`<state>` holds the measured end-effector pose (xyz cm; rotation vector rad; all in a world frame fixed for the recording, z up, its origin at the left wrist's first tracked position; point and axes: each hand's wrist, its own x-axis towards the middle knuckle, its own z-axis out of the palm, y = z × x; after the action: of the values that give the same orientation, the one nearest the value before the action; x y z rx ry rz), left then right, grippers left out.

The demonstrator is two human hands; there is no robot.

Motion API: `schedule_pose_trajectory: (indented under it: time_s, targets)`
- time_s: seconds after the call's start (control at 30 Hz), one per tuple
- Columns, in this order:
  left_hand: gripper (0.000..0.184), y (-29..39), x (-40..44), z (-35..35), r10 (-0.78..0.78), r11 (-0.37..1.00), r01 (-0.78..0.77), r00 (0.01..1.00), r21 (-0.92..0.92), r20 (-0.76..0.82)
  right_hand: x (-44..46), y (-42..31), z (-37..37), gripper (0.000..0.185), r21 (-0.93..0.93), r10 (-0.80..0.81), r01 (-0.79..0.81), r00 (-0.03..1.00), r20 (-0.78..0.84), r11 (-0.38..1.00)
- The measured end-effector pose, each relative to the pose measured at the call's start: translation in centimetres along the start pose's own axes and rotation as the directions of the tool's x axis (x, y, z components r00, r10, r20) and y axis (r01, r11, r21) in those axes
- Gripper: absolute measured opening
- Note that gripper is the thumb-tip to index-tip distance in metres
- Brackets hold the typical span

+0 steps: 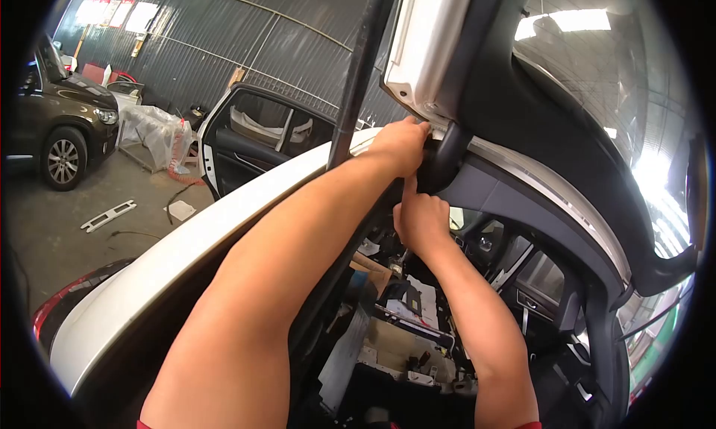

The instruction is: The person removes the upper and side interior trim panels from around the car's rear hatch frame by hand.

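Both my hands are raised to the rear roof corner of a white car, below the hinge end of its lifted tailgate [425,49]. My left hand [401,144] presses against the roof edge with its fingers bent; what lies under the fingertips is hidden. Just below it, my right hand [425,222] points one finger up towards the same corner, its other fingers curled in. Whether it grips anything small cannot be made out. A thick black curved piece [447,155] hangs right beside both hands. The black tailgate strut [359,71] rises left of my left hand.
The car's stripped interior [395,332] holds loose parts and panels below my arms. A detached car door [261,134] stands at the left, near a plastic-wrapped item [153,134] and a dark brown car [67,116]. A white bracket [109,216] lies on the floor.
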<state>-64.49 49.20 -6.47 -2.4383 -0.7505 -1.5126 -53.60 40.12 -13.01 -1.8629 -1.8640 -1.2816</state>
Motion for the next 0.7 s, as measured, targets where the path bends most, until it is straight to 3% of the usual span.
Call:
schedule_pose_trajectory:
  time_s: [0.1,0.2,0.27,0.33,0.43,0.5,0.53,0.6,0.7]
  targets:
    - [0.042,0.1,-0.7,0.4,-0.007,0.997,0.002,0.998,-0.079,-0.066,0.0,0.0,0.1,0.058,-0.014,0.029,-0.029,0.999,0.023,0.999]
    - [0.036,0.7,-1.3,1.2,0.136,0.972,-0.111,0.984,0.207,-0.111,0.2,0.2,0.5,0.057,-0.015,0.029,-0.028,0.999,0.030,0.999]
    - [0.035,0.5,-1.1,1.9,0.155,0.967,-0.121,0.978,0.224,-0.139,0.5,0.5,0.7,0.069,-0.042,0.012,-0.009,0.997,0.077,0.999]
    - [0.033,0.5,-1.3,2.2,0.177,0.961,-0.135,0.971,0.242,-0.161,0.4,0.4,0.6,0.068,-0.038,0.017,-0.014,0.996,0.083,0.999]
    - [0.031,0.4,-1.2,1.4,0.112,0.979,-0.088,0.985,0.183,-0.127,0.3,0.2,0.3,0.067,-0.031,0.026,-0.024,0.997,0.069,0.999]
    - [0.028,0.0,-1.2,1.0,0.013,1.000,-0.015,0.992,-0.012,-0.122,0.1,0.1,0.2,0.068,-0.031,0.029,-0.027,0.998,0.058,0.999]
    - [0.028,0.0,-1.5,1.2,0.016,1.000,-0.017,0.992,-0.012,-0.125,0.1,0.1,0.2,0.068,-0.030,0.031,-0.029,0.998,0.060,0.999]
    - [0.027,0.0,-2.0,1.5,0.000,0.989,-0.034,0.972,-0.141,-0.233,0.1,-0.1,0.1,0.068,-0.031,0.034,-0.033,0.998,0.054,0.999]
    - [0.027,0.0,-1.6,1.4,-0.010,0.990,-0.021,0.976,-0.141,-0.219,0.2,0.1,0.1,0.069,-0.045,0.040,-0.038,0.998,0.043,0.998]
